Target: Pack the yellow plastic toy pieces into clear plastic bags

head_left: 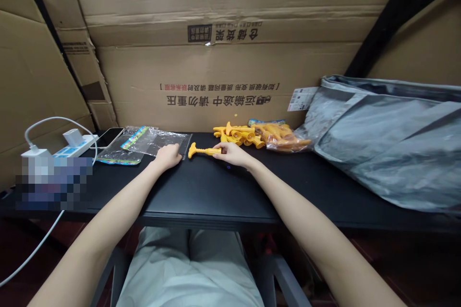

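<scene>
Head view: left hand half-curled, gripping nothing, pinning clear bag flat; right hand pinched on yellow toy handle, T-head toward bag.

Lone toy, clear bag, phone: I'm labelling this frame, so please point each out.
lone toy (202,151): head view, on its yellow shaft.
clear bag (162,140): head view, on the middle of the plastic.
phone (110,137): head view, on its screen.

The black table carries clear bags, a yellow toy, a yellow pile and a grey sack
</scene>
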The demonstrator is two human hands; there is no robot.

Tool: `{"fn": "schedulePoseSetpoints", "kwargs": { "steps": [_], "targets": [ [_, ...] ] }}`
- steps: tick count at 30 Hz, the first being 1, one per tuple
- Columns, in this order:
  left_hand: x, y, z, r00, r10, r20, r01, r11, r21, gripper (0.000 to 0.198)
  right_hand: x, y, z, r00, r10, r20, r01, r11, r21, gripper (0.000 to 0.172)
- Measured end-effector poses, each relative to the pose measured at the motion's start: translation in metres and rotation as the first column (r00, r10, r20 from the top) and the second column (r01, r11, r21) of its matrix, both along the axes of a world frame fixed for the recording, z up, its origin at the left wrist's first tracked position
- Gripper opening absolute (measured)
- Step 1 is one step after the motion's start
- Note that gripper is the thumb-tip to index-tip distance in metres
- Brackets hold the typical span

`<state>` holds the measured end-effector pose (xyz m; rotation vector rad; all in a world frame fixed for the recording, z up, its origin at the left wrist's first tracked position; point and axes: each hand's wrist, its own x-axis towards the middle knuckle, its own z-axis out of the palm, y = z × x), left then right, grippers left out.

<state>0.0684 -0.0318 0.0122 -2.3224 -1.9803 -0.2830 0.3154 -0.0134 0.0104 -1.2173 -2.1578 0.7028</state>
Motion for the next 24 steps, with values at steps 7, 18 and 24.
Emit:
{"fn": "schedulePoseSetpoints", "kwargs": {
  "steps": [7, 18, 24],
  "targets": [
    [0.004, -0.004, 0.003, 0.983, -0.179, 0.053, 0.177, 0.984, 0.032, 0.008, -0.002, 0.001, -0.003, 0.999, -0.012, -0.03, 0.014, 0.999, 0.036, 0.034],
    [0.014, -0.01, 0.003, 0.968, -0.249, 0.037, 0.243, 0.962, 0.122, 0.01, -0.02, -0.004, -0.003, 0.996, -0.074, -0.056, 0.077, 0.994, 0.071, 0.031],
    [0.021, -0.014, -0.001, 0.927, -0.369, 0.066, 0.353, 0.92, 0.172, 0.009, -0.044, -0.014, -0.009, 0.989, -0.143, -0.044, 0.148, 0.977, 0.151, 0.026]
  ]
}}
